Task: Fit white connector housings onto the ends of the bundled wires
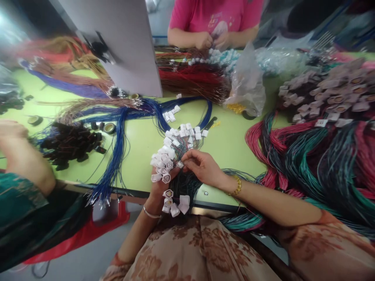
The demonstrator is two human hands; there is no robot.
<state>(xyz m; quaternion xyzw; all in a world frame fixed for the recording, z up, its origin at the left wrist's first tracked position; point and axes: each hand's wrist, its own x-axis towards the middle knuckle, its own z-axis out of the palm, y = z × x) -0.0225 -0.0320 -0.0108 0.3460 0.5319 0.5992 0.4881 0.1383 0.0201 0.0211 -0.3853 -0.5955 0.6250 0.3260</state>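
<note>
My left hand (159, 188) is closed around a bunch of wires with white plastic connectors (163, 162) at the table's front edge; the connectors hide most of its fingers. Thumb and fingertips of my right hand (202, 167) pinch a small white connector (179, 164) beside that bunch. Just beyond both hands, more small white connectors (187, 130) on thin wires lie on the green table. A few larger white connectors (175, 205) hang below my left hand, over the edge. Dark wires (187, 183) run down between my hands.
Blue wires (118, 152) and a pile of black connectors (70, 144) lie to the left, near another person's arm (26, 156). Red and green wire bundles (307, 152) fill the right. A grey panel (129, 47) stands ahead, and a co-worker in pink (215, 19) sits opposite.
</note>
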